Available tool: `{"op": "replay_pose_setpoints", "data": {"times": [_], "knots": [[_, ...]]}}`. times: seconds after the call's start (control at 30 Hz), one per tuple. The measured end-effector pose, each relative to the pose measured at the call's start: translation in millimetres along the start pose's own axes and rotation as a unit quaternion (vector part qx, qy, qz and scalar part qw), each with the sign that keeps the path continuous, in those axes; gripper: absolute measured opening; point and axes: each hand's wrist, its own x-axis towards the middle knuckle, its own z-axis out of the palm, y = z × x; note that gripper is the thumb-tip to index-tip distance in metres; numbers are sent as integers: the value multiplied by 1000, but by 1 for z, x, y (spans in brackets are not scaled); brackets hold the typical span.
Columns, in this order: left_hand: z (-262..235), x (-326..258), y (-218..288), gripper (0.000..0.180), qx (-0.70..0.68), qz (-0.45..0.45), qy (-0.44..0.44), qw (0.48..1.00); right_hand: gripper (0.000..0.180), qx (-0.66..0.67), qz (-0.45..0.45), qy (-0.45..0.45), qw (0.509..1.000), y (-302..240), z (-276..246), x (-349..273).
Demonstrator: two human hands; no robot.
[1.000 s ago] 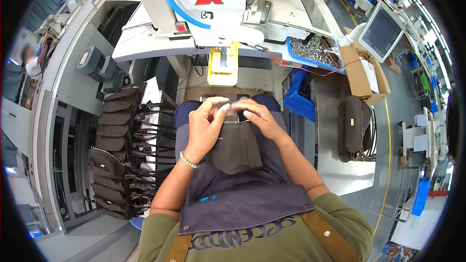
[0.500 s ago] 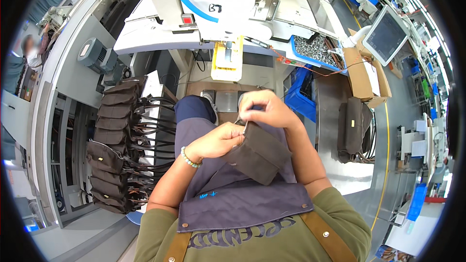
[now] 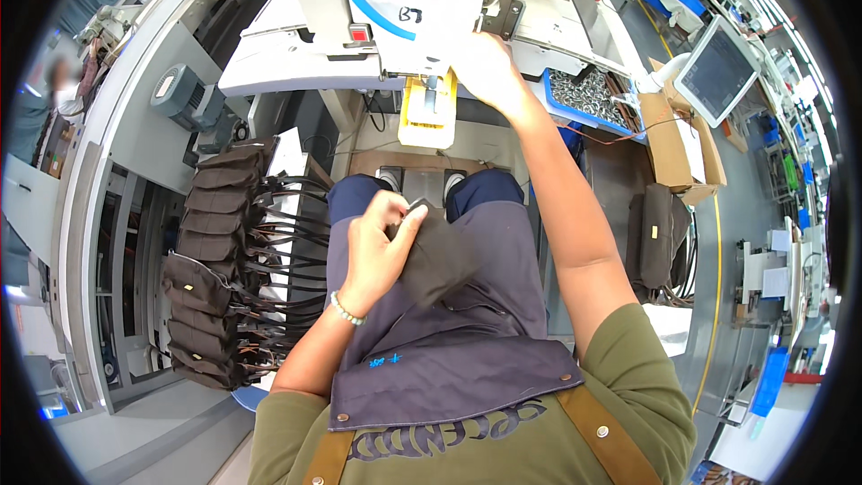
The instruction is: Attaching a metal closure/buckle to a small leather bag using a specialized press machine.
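Workshop floor, grey with a yellow line, extends to the right of a seated work station. At the left hand, the grip is closed: the thumb presses on the upper edge of a dark fabric pouch, and the fingers curl in against it, partly hidden. The pouch hangs tilted over the lap, its lower part blurred; contact with the apron below cannot be confirmed.

At the right hand, the state of the grip cannot be determined. The fingers merge with the bright white machine head, just beside the yellow fitting, and no held item is visible.

Change: half a second earlier both hands were on the pouch. The right hand has since released it and moved forward to the machine. In judgement, two-handed handling of the pouch is interrupted, and the left hand alone retains it.

Pose: left elbow bent, forearm angled forward and inward, beaded bracelet at the wrist; right arm extended forward, almost straight.

Surroundings: a blue tray of metal hardware lies right of the machine head. Similar dark pouches are stacked on the left, black straps trailing inward.
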Motion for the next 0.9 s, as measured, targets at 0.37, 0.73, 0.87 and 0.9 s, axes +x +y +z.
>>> {"op": "replay_pose_setpoints", "data": {"times": [0.37,0.73,0.87,0.9], "knots": [[2,62,14,55,391,140,-45,909,19,-2,-95,75,993,-2,12,-10],[28,78,0,38,429,188,-7,884,23,-35,26,74,996,-24,20,-12],[28,78,0,37,416,188,5,890,23,-56,32,70,995,-22,24,-12],[27,79,-1,37,418,188,0,889,22,-56,37,68,995,-22,24,-12]]}}
